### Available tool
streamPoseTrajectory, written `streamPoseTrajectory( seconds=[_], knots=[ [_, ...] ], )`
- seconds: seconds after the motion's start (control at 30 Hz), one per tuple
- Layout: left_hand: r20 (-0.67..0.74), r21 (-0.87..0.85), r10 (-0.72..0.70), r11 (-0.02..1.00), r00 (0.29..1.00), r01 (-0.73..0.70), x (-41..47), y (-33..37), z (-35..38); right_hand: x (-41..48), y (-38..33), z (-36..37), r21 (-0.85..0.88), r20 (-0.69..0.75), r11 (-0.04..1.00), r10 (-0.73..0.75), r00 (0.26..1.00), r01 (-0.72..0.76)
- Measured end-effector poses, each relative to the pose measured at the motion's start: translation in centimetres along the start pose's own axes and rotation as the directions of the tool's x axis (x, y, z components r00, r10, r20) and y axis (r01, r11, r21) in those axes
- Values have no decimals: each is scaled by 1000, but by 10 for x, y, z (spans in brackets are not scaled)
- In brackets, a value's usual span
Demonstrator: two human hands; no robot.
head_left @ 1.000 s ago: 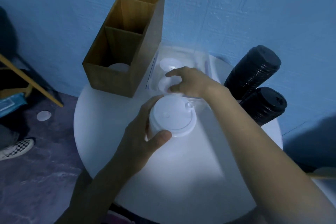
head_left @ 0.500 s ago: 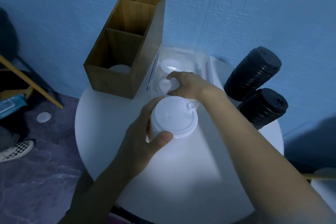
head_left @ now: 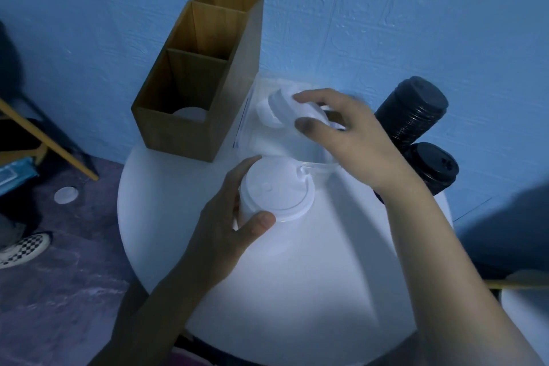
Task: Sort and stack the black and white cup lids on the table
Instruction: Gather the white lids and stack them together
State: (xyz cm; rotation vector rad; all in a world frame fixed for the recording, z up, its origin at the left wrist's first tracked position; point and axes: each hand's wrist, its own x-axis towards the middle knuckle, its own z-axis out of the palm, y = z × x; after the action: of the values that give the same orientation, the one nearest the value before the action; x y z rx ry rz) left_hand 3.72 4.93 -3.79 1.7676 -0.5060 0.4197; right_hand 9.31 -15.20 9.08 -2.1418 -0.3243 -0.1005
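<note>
Right hand point(head_left: 350, 134) pinches a white lid point(head_left: 292, 111) beyond the lid stack point(head_left: 274, 190) gripped by left hand point(head_left: 225, 235)

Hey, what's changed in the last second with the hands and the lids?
The right hand has lifted a white lid from the clear tub and holds it tilted. The left hand still grips the white lid stack; black stacks and wooden box have not moved.

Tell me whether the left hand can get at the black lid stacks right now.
Probably not: the left hand grips the white lid stack, and the right hand, holding a white lid, crosses the way to the black lid stacks.
</note>
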Motion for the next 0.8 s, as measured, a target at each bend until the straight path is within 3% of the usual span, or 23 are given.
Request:
streamPoseTrajectory(
  seconds=[0.13,0.4,0.63,0.8],
  knots=[
    [3,-4,-26,1000,1000,26,-1,-2,0,-53,4,-1,143,92,990,-11,996,-3],
    [58,26,-77,997,995,75,-6,-3,-2,-100,32,15,337,86,937,62,994,-88],
    [79,6,-95,995,992,95,-6,-6,-2,-100,37,1,453,-203,890,165,965,-57],
    [70,22,-84,996,994,83,-6,-10,-1,-100,25,-2,375,-141,923,145,979,-83]
  ],
)
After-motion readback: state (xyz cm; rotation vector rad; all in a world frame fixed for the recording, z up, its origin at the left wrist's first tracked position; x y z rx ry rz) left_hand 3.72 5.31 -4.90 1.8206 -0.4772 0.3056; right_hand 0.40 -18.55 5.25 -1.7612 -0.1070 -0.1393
